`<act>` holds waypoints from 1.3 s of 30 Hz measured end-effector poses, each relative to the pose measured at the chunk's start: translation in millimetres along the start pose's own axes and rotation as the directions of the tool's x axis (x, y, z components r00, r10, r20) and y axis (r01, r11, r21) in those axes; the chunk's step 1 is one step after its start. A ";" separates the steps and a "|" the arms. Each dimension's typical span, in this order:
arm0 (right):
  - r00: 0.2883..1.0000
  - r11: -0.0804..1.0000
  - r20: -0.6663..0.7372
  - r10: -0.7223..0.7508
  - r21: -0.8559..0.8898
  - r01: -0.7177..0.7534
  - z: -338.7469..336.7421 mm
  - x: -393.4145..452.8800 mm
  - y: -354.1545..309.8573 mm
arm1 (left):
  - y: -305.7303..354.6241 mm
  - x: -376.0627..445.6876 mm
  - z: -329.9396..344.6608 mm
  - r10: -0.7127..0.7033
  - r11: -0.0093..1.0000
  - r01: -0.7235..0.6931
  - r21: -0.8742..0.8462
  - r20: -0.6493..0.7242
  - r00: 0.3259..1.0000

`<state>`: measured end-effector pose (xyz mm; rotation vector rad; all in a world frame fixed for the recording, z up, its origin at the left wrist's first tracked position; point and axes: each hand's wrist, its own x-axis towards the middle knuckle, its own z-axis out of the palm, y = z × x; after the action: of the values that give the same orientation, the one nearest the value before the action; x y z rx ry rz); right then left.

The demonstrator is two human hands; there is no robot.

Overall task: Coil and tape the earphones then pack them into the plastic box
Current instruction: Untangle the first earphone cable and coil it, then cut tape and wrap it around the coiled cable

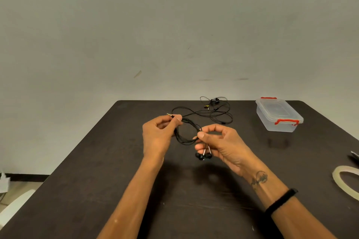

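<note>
A black pair of earphones (186, 132) hangs coiled in a loop between my two hands, above the middle of the dark table (97, 170). My left hand (157, 134) pinches the coil near the plug, whose metal tip sticks out to the left. My right hand (219, 141) pinches the other side of the loop, and the two earbuds dangle below its fingers. A clear plastic box (277, 114) with red clips stands closed at the far right. A roll of clear tape (345, 182) lies at the right edge.
A second black pair of earphones (213, 111) lies loose and tangled at the table's far edge, behind my hands. A pale wall rises behind the table. Something white sits on the floor at the lower left.
</note>
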<state>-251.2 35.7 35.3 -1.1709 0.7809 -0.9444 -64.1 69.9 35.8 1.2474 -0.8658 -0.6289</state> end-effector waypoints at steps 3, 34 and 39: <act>1.000 0.998 0.009 0.010 -0.056 -0.009 -5.0 2.9 -0.8 | 0.1 -7.8 -16.4 -0.303 0.914 0.335 -0.231 0.162 0.939; 0.895 0.655 -0.243 -0.376 -0.752 0.071 -38.5 -68.2 8.7 | -6.9 -111.4 27.3 0.619 0.480 -0.744 0.465 0.421 0.663; 0.884 0.622 -0.203 -0.420 -0.774 0.118 -80.1 -130.7 4.4 | -5.2 -160.9 85.9 0.475 0.709 -0.646 0.284 0.484 0.735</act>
<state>-375.5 123.4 16.2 -1.9136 1.4146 -1.1595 -223.5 152.7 3.5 1.1608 -1.7226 -0.1518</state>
